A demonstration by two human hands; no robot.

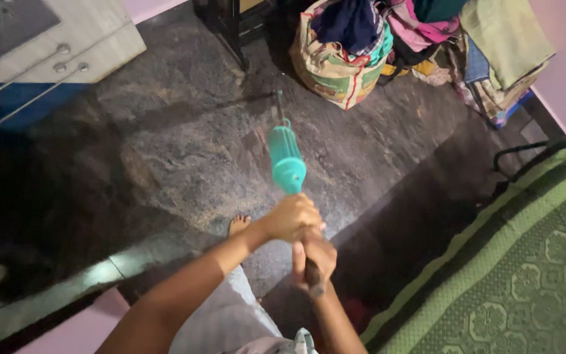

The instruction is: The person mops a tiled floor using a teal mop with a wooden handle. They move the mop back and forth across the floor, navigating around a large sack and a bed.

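Observation:
A long-handled tool with a turquoise plastic handle [287,157] points toward the camera above the dark stone floor [165,144]. My left hand [291,217] grips it just below the turquoise part. Right beneath it, my right hand [316,259] is closed around the dark lower shaft. The tool's working end is hidden below my hands. One bare foot [238,224] shows on the floor beside my left wrist.
A printed sack [332,72] stuffed with clothes stands at the back, next to a pile of folded cloth [492,59]. A green patterned mat [519,275] covers the right side. A white and blue cabinet [47,52] fills the top left corner.

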